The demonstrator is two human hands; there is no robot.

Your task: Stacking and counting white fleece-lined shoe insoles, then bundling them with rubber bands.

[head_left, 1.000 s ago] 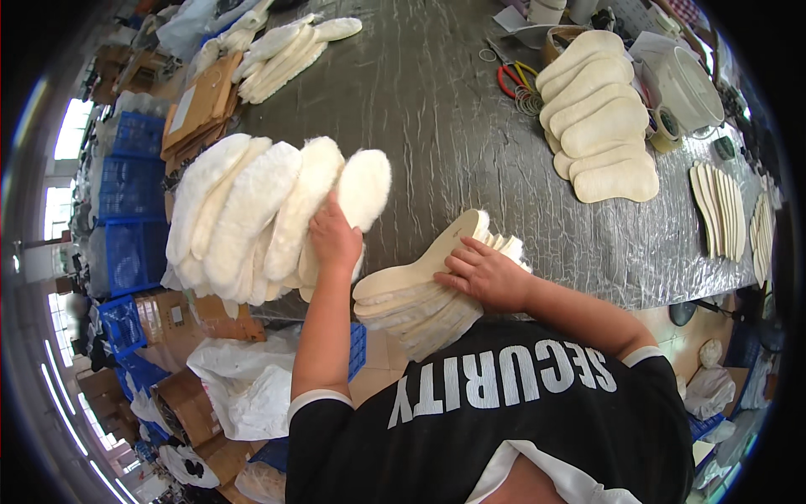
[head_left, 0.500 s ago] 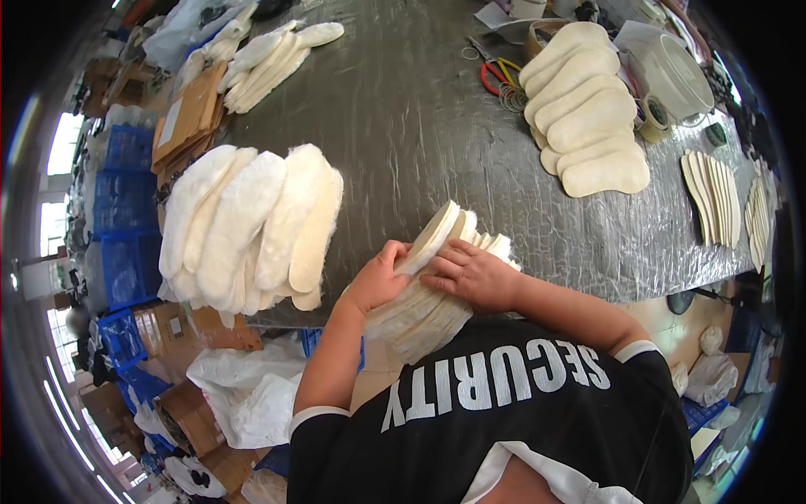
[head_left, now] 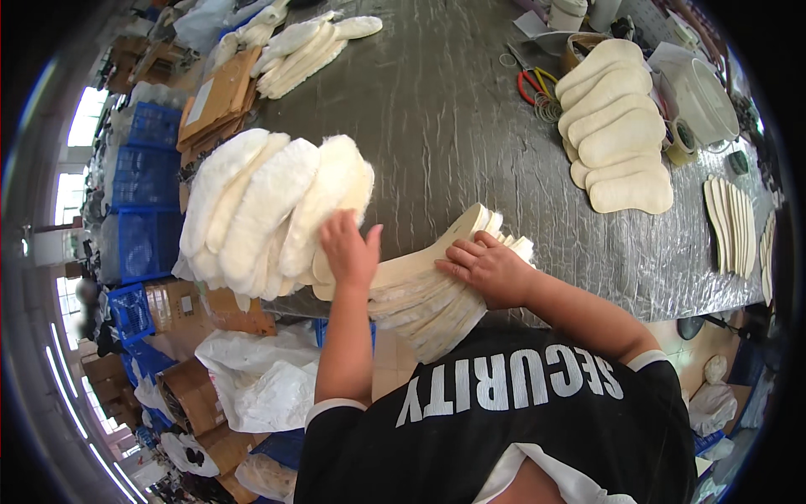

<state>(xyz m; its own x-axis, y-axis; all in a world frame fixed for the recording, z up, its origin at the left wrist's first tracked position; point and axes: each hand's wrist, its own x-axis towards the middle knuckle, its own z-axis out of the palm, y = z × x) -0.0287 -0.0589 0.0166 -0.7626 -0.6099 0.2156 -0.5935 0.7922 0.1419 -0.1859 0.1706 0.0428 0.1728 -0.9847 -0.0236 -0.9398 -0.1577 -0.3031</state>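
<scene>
My left hand lies at the right edge of a pile of fluffy cream insoles, its fingers stretched and the thumb apart. It seems to touch the outermost insole there. Nothing shows in its grip. My right hand is bent over a fanned stack of fleece-lined insoles at the table's near edge. Its fingers press on the top insole, which lies smooth side up and points toward my left hand. The underside of that grip is hidden.
Smooth cream insoles lie overlapped at the right, beside red-and-yellow-handled tools and a clear plastic tub. More insoles stand in a row at the far right. Cardboard and fluffy insoles sit at the back left.
My left hand has left the fanned stack and moved left to the fluffy pile, its fingers now spread. The top insole now lies flatter, pointing left. My right hand stays on the stack.
</scene>
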